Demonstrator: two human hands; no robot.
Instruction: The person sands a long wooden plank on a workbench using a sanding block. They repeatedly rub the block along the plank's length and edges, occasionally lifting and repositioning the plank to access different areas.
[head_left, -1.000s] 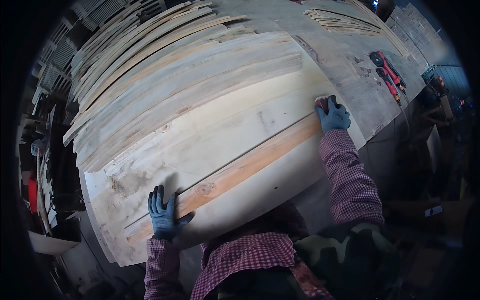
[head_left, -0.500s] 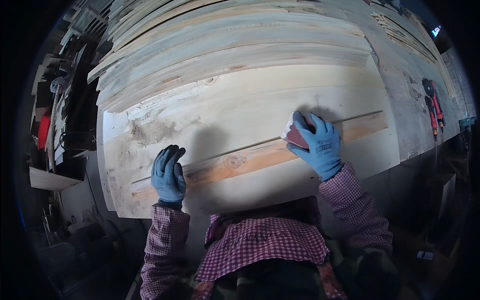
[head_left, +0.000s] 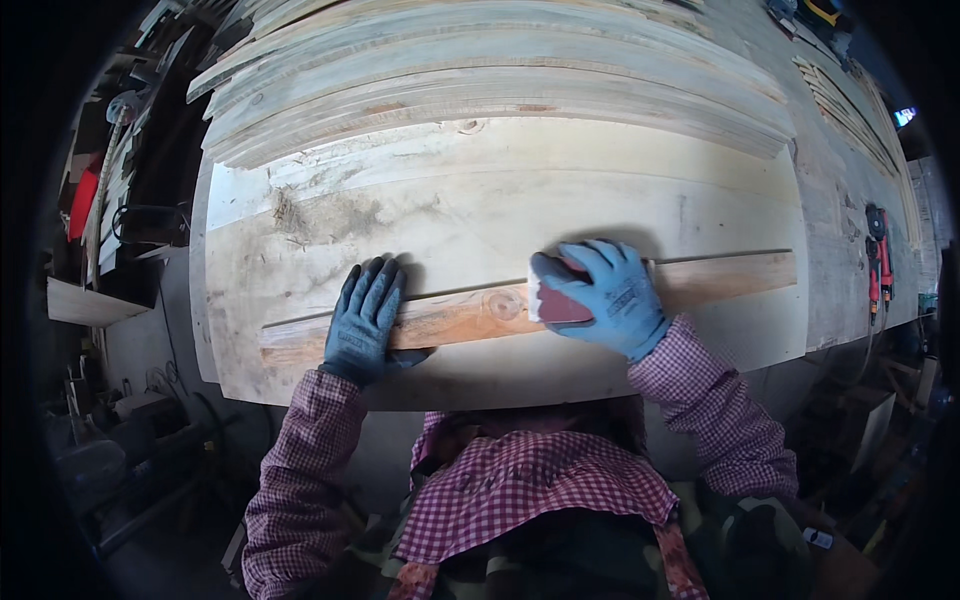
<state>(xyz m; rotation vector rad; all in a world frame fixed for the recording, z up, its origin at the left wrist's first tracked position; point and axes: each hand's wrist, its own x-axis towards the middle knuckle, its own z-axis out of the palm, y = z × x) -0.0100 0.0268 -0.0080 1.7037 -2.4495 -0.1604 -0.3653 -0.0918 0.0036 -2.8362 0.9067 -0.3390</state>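
A narrow wooden strip (head_left: 460, 320) with a dark knot lies across the large pale board in front of me. My right hand (head_left: 612, 300), in a blue work glove, is closed round a sanding block (head_left: 562, 304) with a reddish-brown face and a whitish end. The block rests on the strip just right of the knot. Toward the strip's left end lies my left hand (head_left: 365, 318), gloved alike, flat across the wood with fingers stretched away from me and the thumb out to the right. The strip's parts under both hands are hidden.
Stacked planks (head_left: 480, 85) fill the far side of the pale board (head_left: 560, 190). Sawdust and shavings (head_left: 290, 215) lie at its left. Red-and-black hand tools (head_left: 880, 255) sit at the right, with thin strips (head_left: 845, 115) beyond. A red object (head_left: 84, 200) stands far left.
My right hand has moved left along the strip with the sanding block, stopping near the knot. My left hand has come down flat on the strip, its thumb now spread. The view has shifted slightly.
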